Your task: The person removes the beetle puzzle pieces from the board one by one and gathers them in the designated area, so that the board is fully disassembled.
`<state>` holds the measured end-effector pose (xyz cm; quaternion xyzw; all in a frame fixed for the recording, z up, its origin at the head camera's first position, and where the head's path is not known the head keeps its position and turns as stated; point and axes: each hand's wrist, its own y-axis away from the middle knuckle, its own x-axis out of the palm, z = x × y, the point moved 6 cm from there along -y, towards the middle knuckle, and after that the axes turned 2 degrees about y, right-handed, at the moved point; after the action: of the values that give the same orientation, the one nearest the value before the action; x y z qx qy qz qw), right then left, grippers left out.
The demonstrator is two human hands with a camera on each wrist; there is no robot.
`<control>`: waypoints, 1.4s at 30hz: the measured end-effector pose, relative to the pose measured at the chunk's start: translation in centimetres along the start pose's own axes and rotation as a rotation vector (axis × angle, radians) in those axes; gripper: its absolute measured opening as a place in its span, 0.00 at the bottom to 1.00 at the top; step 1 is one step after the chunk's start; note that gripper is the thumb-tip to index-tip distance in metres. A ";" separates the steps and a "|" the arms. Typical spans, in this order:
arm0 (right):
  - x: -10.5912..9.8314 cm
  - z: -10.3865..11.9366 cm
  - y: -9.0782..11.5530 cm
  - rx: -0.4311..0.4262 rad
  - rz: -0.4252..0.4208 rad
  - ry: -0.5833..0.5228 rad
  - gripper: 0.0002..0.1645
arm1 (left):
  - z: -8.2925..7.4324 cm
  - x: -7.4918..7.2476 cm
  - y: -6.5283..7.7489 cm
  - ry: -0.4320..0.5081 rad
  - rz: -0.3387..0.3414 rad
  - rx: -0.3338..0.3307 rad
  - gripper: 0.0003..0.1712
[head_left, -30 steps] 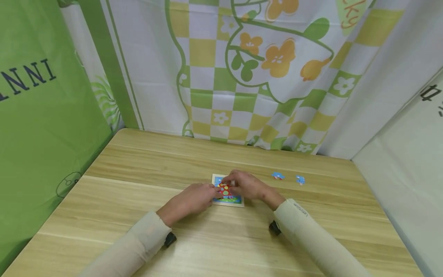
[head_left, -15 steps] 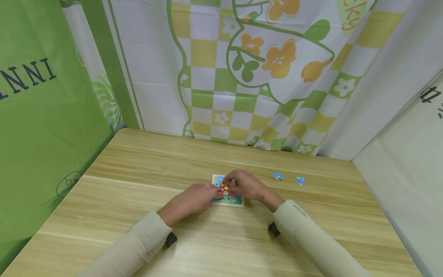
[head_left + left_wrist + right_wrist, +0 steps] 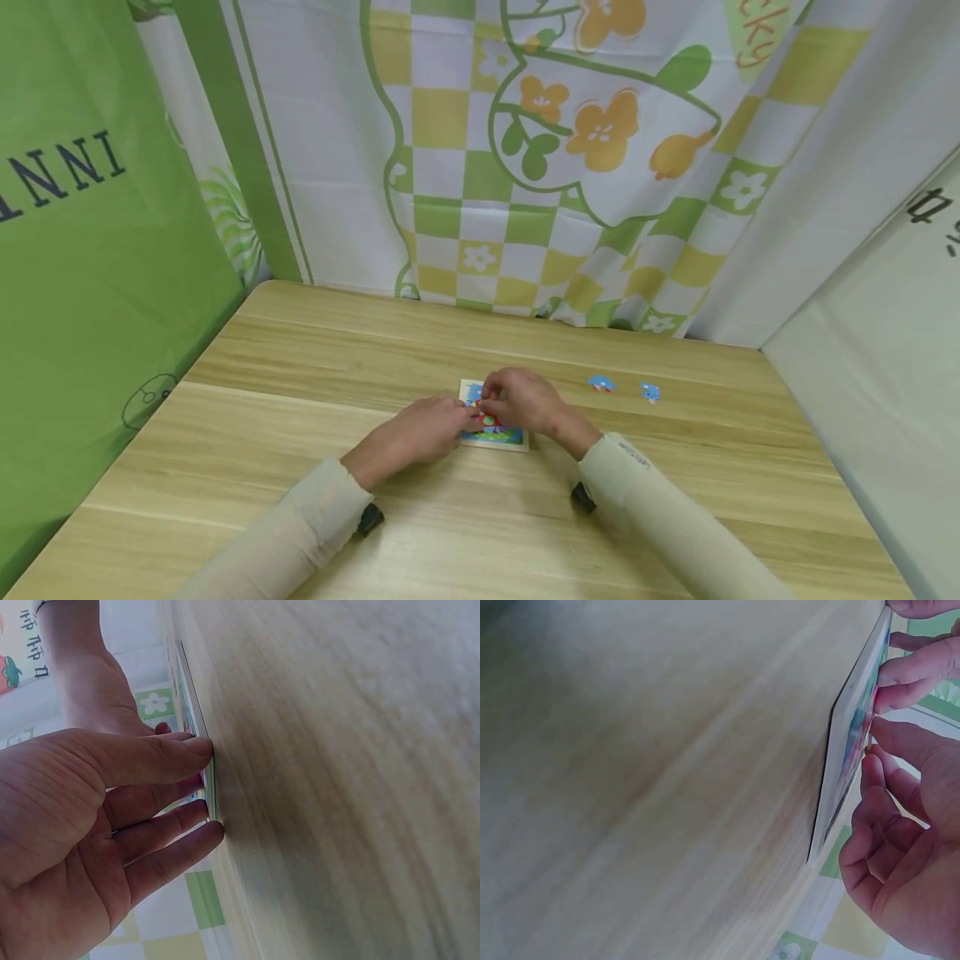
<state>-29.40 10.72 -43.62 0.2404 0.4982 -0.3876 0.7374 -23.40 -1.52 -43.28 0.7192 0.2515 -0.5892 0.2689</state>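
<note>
A small jigsaw puzzle board (image 3: pixel 510 444) with a pale frame lies flat on the table; its picture shows blue, red and green. My left hand (image 3: pixel 422 429) rests at the board's left side, fingers (image 3: pixel 161 827) fairly straight and reaching onto the picture, thumb along the near edge. Over the board's upper right part is my right hand (image 3: pixel 531 400). In the right wrist view its thumb and index finger pinch a thin puzzle piece (image 3: pixel 868 749) right at the picture's surface, the other fingers curled. Both hands cover much of the picture.
Two loose blue puzzle pieces lie right of the board: one with some red (image 3: pixel 602 383), the other (image 3: pixel 650 392) farther right. The wooden table (image 3: pixel 337 333) ends at a patterned curtain (image 3: pixel 465 183) behind, with a green cloth (image 3: pixel 90 292) on the left.
My right thumb has moved left and closer to the index finger, covering more of the red part. The right forearm has shifted slightly left. My left hand has stayed in place.
</note>
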 end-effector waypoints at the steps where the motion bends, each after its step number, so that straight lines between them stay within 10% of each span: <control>1: 0.1 0.0 -0.1 0.009 -0.001 0.012 0.06 | 0.0 0.0 0.0 0.001 0.000 0.000 0.23; 19: -1.1 -0.8 0.2 0.021 -0.064 0.019 0.05 | 0.2 0.2 -0.2 0.044 -0.020 -0.008 0.19; 42: -4.7 -8.5 4.2 0.177 -0.141 -0.077 0.04 | 0.3 0.4 -0.1 0.085 0.003 -0.028 0.22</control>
<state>-31.60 21.07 -42.75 0.2539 0.4491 -0.4897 0.7029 -23.63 -1.61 -43.70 0.7403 0.2699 -0.5540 0.2687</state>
